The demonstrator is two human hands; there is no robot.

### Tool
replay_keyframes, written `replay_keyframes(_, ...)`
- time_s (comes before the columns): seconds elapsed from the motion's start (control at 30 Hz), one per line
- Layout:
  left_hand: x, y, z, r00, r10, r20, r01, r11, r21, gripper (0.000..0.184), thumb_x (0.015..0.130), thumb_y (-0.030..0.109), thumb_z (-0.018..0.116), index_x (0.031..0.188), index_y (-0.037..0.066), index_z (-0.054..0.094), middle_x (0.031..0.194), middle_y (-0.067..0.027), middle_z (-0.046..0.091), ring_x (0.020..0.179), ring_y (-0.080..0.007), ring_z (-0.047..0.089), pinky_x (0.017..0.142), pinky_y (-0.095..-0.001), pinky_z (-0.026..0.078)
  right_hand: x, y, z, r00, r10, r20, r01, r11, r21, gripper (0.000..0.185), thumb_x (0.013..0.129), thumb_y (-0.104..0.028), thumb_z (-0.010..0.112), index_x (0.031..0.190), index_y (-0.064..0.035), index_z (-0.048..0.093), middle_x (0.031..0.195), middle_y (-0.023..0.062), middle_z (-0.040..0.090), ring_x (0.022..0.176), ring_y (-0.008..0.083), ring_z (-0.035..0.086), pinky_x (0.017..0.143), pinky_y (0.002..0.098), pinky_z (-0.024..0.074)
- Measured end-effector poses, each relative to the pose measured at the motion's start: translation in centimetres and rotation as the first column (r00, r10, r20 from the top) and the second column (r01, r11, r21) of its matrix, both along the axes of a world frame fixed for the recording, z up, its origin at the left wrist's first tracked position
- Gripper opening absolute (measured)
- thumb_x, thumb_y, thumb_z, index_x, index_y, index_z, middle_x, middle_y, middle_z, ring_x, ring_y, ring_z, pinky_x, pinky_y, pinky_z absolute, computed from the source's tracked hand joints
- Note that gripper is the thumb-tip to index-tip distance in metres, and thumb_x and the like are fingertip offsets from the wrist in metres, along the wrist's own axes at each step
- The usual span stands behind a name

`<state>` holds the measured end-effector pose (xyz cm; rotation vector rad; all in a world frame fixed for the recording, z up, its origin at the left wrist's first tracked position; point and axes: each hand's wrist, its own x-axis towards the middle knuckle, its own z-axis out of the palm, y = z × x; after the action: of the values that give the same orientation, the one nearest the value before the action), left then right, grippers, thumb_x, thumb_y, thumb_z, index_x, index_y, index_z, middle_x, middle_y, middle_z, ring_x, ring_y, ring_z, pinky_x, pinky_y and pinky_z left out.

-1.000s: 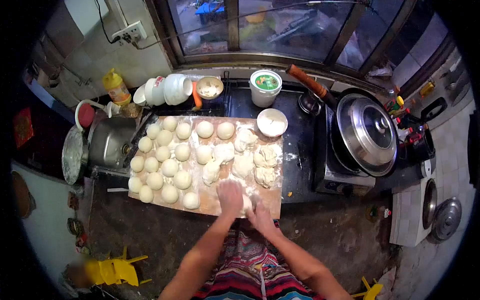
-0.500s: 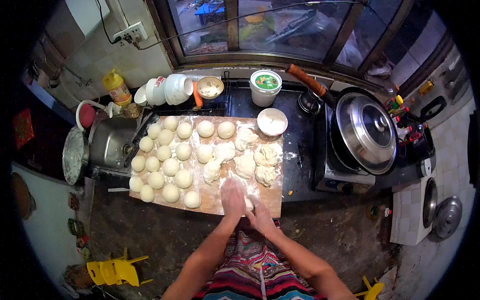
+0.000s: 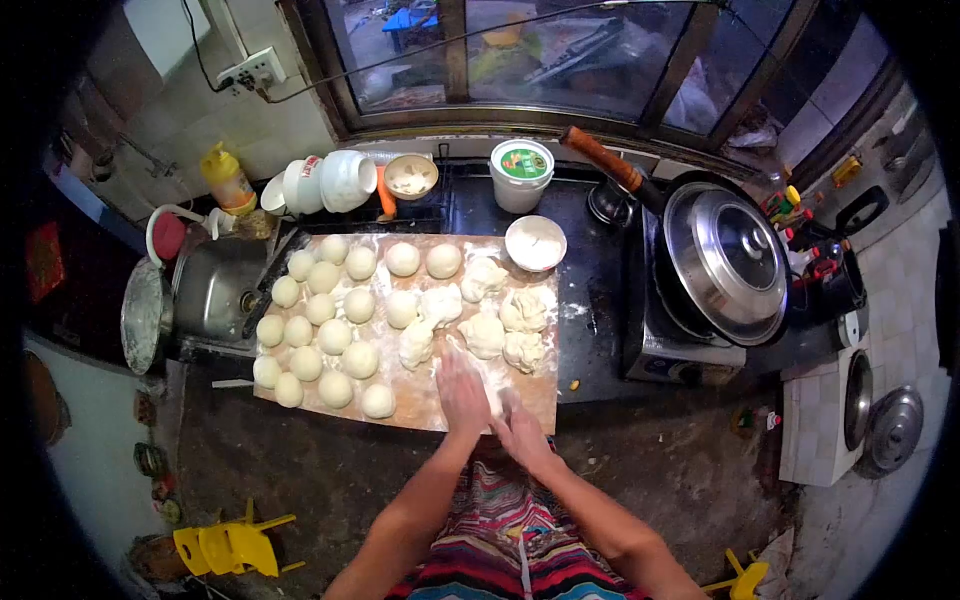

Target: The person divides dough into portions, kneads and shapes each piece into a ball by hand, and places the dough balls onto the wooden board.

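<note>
Near the front edge of the floured wooden board (image 3: pixel 420 408), a piece of dough (image 3: pixel 493 392) lies between my two hands. My left hand (image 3: pixel 463 393) presses against its left side, fingers together and pointing forward. On its right side my right hand (image 3: pixel 520 430) touches it with the fingers bent inward. Several smooth round dough balls (image 3: pixel 333 337) cover the left part of the board. Rough lumps of dough (image 3: pixel 523 310) rest at the right, and a longer uneven piece (image 3: pixel 417 342) lies just beyond my left hand.
A bowl of white flour (image 3: pixel 535 243) touches the board's back right corner, with a lidded white bucket (image 3: pixel 522 175) behind it. A lidded wok (image 3: pixel 725 262) sits on the stove at right. Left are a sink (image 3: pixel 212 290) and stacked bowls (image 3: pixel 325 182).
My left hand has shifted slightly over the dough, its fingers now more stretched forward. My right hand stays beside the dough. The whole view has moved a little.
</note>
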<state>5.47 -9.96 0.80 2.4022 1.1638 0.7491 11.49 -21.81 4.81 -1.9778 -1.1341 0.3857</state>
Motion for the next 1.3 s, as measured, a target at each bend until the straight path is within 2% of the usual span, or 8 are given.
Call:
replay_keyframes(0.17,1.4,1.4,-1.0,0.977,0.011,-0.215,-0.006,1.0,0.024,0.038,0.095,0.015,0.044,0.122,-0.012,0.049,0.139,-0.0288,0.042,0.133,-0.0413,0.035,0.109,-0.0507,0.028,2.2,2.4,1.3,0.873,-0.171,-0.457,0.02,0.948,-0.317,0.05,0.085,-0.015,0.057,0.132,-0.001,0.046,0.1,0.0262,0.064,0.088,0.0428,0.063,0.081,0.0459,0.0493)
replay_keyframes(0.27,-0.8,-2.0,2.1,0.958,-0.176,-0.226,0.117,0.961,-0.252,0.038,0.096,0.018,0.041,0.122,-0.007,0.052,0.136,-0.0284,0.045,0.126,-0.0428,0.042,0.106,-0.0504,0.032,1.5,0.1,0.7,0.999,0.006,-0.038,-0.007,1.0,-0.02,0.048,0.084,-0.01,0.057,0.13,-0.0006,0.047,0.107,0.0275,0.06,0.099,0.0422,0.06,0.088,0.0463,0.0464)
replay_keyframes(0.57,1.2,2.0,0.3,0.998,0.059,-0.029,-0.06,0.998,-0.026,0.044,0.095,0.019,0.041,0.125,-0.013,0.047,0.138,-0.0305,0.041,0.135,-0.0402,0.033,0.112,-0.0507,0.02,1.0,0.6,1.1,0.968,-0.069,-0.243,0.022,0.981,-0.192,0.056,0.085,-0.024,0.064,0.13,0.002,0.044,0.077,0.0179,0.062,0.066,0.0302,0.064,0.061,0.0404,0.0503)
replay_keyframes(0.73,0.2,0.1,0.4,0.905,-0.14,-0.401,0.177,0.983,0.057,0.04,0.093,0.019,0.045,0.123,-0.007,0.051,0.136,-0.0298,0.043,0.134,-0.0387,0.034,0.11,-0.051,0.025,1.7,1.0,1.9,0.969,-0.036,-0.244,-0.015,0.978,-0.206,0.05,0.086,-0.02,0.06,0.13,-0.0013,0.046,0.093,0.0229,0.062,0.082,0.037,0.062,0.077,0.0432,0.0496)
replay_keyframes(0.8,-1.5,-2.6,2.1,0.961,-0.241,-0.134,0.194,0.937,-0.29,0.041,0.094,0.019,0.044,0.126,-0.006,0.05,0.139,-0.0283,0.041,0.135,-0.0372,0.034,0.112,-0.0497,0.023,1.0,-0.5,1.2,0.987,0.101,-0.127,-0.117,0.984,-0.132,0.048,0.087,-0.019,0.058,0.13,-0.002,0.047,0.103,0.0247,0.06,0.091,0.0409,0.059,0.085,0.045,0.047)
replay_keyframes(1.03,2.6,1.8,1.5,0.991,0.118,-0.069,-0.125,0.988,-0.096,0.049,0.095,0.02,0.041,0.133,-0.011,0.041,0.143,-0.027,0.037,0.138,-0.0378,0.028,0.115,-0.0486,0.016,0.8,1.1,-0.4,0.992,-0.063,-0.112,0.041,0.981,-0.187,0.064,0.084,-0.026,0.064,0.135,0.0012,0.037,0.099,0.0284,0.062,0.09,0.0448,0.06,0.082,0.0476,0.0492)
replay_keyframes(1.13,3.3,2.4,2.5,0.982,0.185,-0.044,-0.189,0.975,-0.113,0.049,0.095,0.019,0.041,0.134,-0.01,0.04,0.143,-0.0272,0.037,0.137,-0.0379,0.03,0.114,-0.0489,0.017,3.0,3.7,6.2,0.779,-0.205,-0.592,-0.052,0.921,-0.386,0.064,0.083,-0.031,0.063,0.134,-0.0003,0.038,0.09,0.0265,0.064,0.083,0.0449,0.062,0.072,0.0487,0.0501)
replay_keyframes(1.3,-0.8,-2.9,1.3,0.969,-0.159,-0.189,0.105,0.958,-0.267,0.046,0.094,0.017,0.041,0.136,-0.003,0.043,0.14,-0.0284,0.041,0.133,-0.0394,0.037,0.113,-0.0499,0.021,1.8,-0.5,1.4,0.993,0.117,-0.013,-0.117,0.977,-0.177,0.055,0.084,-0.021,0.063,0.132,-0.0033,0.042,0.102,0.0262,0.061,0.093,0.041,0.06,0.082,0.0459,0.0487)
